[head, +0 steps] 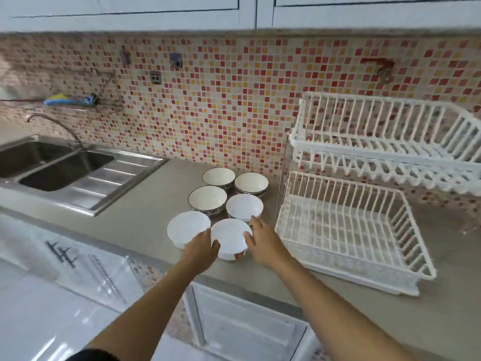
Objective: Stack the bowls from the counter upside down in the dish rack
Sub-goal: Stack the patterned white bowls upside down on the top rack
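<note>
Six bowls clustered upright on the grey counter point(135, 214), left hand point(201, 247) and right hand point(263, 239) clasping the nearest bowl point(229, 237) by its sides, white two-tier dish rack point(346, 230) just beside, both tiers bare.

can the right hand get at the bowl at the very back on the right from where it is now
Probably yes. The right hand sits at the nearest bowl; the back right bowl lies beyond one other bowl, open from above, so reaching over should work. The dish rack stands aside.

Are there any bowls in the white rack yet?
No, the dish rack holds nothing, and all six bowls sit on the counter.
</note>
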`<state>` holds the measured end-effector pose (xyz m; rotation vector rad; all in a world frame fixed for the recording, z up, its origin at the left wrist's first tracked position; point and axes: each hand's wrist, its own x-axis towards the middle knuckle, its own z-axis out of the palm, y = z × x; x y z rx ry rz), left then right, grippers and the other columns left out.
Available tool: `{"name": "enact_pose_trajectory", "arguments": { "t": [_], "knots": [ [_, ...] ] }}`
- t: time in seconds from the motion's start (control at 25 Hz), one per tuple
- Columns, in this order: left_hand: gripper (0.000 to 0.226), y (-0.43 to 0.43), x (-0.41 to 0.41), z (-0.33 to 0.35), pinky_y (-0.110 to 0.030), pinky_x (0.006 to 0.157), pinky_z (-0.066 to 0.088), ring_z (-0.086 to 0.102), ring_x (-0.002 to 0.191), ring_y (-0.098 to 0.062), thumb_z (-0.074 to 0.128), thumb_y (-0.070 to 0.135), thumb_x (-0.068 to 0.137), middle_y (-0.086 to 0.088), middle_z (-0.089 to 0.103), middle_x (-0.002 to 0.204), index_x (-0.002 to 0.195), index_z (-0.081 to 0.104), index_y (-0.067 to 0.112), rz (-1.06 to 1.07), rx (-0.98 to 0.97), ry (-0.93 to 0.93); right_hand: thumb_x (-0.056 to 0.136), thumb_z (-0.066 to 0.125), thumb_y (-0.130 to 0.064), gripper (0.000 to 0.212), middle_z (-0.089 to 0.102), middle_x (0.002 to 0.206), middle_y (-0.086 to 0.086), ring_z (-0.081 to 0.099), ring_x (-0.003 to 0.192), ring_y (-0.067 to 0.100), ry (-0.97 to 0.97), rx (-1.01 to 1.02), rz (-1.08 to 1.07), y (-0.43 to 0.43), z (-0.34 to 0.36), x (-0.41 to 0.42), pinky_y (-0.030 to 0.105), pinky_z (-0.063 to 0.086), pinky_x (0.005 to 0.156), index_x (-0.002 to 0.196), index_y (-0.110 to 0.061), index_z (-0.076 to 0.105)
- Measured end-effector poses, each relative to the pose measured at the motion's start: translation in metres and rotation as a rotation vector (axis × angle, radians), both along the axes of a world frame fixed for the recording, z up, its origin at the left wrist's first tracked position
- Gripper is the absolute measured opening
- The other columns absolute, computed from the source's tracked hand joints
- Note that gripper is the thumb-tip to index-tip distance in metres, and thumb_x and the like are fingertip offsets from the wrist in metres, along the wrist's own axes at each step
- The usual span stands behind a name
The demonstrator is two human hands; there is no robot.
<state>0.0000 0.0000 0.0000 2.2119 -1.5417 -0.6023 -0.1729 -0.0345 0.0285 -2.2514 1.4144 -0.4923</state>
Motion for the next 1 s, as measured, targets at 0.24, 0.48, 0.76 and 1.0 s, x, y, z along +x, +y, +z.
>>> {"name": "enact_pose_trajectory", "arguments": {
  "t": [0.24, 0.48, 0.76, 1.0],
  "knots": [
    [0.035, -0.018, 0.001, -0.038, -0.036, 0.081, 0.051, 0.065, 0.103, -0.037, 0.048, 0.009, 0.093, -0.018, 0.067, 0.114, 0.126, 0.056, 0.004, 0.072, -0.097, 0.094, 0.095, 0.044, -0.04, 0.058, 0.046, 0.14, 0.017, 0.046, 0.128, 0.033, -0.124, 0.396, -0.404, -0.033, -0.065, 0.031, 0.034, 0.038, 0.1, 0.137, -0.001, 0.037],
    [0.06, -0.046, 0.007, -0.075, -0.04, 0.103, 0.04, 0.046, 0.129, -0.037, 0.051, 0.009, 0.092, -0.017, 0.046, 0.144, 0.146, 0.027, 0.005, 0.133, -0.117, 0.194, 0.091, 0.048, -0.013, 0.05, 0.052, 0.136, 0.018, 0.051, 0.121, 0.033, -0.36, 0.593, -0.477, -0.052, -0.125, 0.064, 0.03, 0.041, 0.095, 0.139, -0.002, 0.037],
    [0.068, -0.039, 0.016, -0.084, -0.041, 0.096, 0.044, 0.052, 0.12, -0.039, 0.048, -0.007, 0.084, -0.02, 0.049, 0.138, 0.146, 0.023, 0.004, 0.007, -0.024, 0.138, 0.09, 0.043, -0.007, 0.058, 0.045, 0.141, 0.015, 0.047, 0.124, 0.03, -0.116, 0.284, -0.267, -0.023, -0.103, 0.019, 0.03, 0.039, 0.099, 0.146, -0.009, 0.028],
    [0.055, -0.028, 0.021, -0.012, -0.034, 0.091, 0.049, 0.053, 0.118, -0.025, 0.049, 0.036, 0.078, 0.006, 0.058, 0.119, 0.131, 0.041, 0.025, -0.204, -0.248, 0.707, 0.099, 0.042, -0.025, 0.044, 0.031, 0.149, -0.001, 0.029, 0.136, -0.006, -0.348, 0.076, -0.132, 0.014, -0.022, -0.013, 0.013, 0.029, 0.108, 0.137, -0.045, 0.034]
  ]
}}
